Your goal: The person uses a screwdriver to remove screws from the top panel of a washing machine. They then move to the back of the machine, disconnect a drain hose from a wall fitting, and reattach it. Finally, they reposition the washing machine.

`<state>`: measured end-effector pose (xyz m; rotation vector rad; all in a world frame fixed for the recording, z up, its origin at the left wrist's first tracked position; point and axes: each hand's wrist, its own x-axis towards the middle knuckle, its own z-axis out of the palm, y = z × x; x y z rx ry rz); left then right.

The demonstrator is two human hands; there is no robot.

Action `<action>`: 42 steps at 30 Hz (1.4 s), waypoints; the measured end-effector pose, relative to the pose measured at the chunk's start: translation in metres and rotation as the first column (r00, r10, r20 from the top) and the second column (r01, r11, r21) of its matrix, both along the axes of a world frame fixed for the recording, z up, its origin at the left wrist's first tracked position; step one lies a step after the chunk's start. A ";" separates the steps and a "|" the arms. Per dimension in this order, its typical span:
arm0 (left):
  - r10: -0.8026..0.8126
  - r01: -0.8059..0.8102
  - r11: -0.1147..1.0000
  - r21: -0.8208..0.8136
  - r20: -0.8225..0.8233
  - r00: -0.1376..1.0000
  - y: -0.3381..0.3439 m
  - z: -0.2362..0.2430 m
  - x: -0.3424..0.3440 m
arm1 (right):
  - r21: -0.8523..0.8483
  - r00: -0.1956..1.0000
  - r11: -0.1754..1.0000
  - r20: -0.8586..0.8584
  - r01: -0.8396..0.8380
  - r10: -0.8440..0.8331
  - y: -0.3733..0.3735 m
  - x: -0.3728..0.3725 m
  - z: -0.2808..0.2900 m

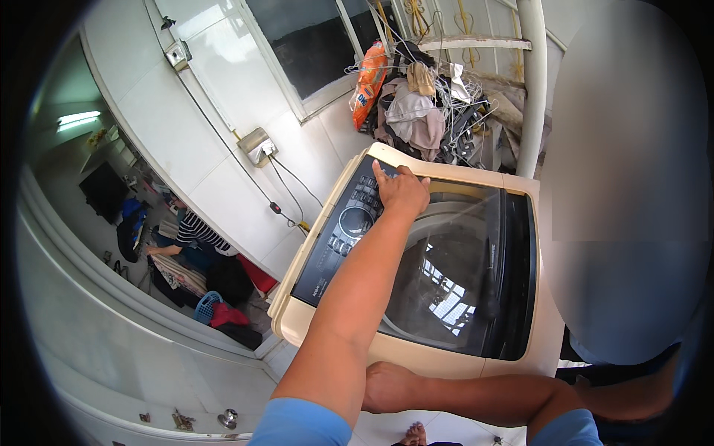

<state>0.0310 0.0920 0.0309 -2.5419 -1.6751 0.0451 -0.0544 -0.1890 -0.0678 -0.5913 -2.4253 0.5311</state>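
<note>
A top-loading washing machine (431, 363) with a cream body stands in front of me, its dark see-through lid (446, 245) down. My left hand (404, 192) reaches over the machine to the far end of its dark control panel (338, 245). The index finger is stretched out and its tip is on the panel among the buttons; the thumb stands apart. My right hand (390, 386) is closed in a fist by the machine's near side, beneath my left forearm. Its palm is hidden, and no object shows in it.
Clothes and wire hangers (424, 111) are heaped behind the machine beside an orange bag (368, 85). Cords hang from a wall socket (258, 147) on the left. A blurred person (625, 297) stands close at right. Through the doorway, a person in stripes (201, 230) handles cloth near a blue basket (208, 306).
</note>
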 end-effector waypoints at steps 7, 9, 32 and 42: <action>-0.001 0.033 0.989 0.146 -0.213 0.977 -0.011 -0.037 0.014 | 0.035 0.998 0.999 -0.070 -0.002 0.005 0.001 -0.002 -0.011; -0.019 0.040 0.994 0.102 -0.195 0.981 -0.009 -0.037 0.018 | 0.035 0.990 0.999 -0.138 0.023 -0.018 0.001 -0.005 -0.015; -0.026 0.028 0.995 0.096 -0.020 0.999 -0.022 -0.027 0.003 | -0.148 0.997 0.989 0.079 -0.002 0.014 -0.001 0.002 0.022; -0.045 0.018 0.990 -0.143 -0.191 0.980 -0.139 0.018 -0.071 | 0.040 0.999 0.999 0.035 0.007 -0.008 0.002 0.007 0.014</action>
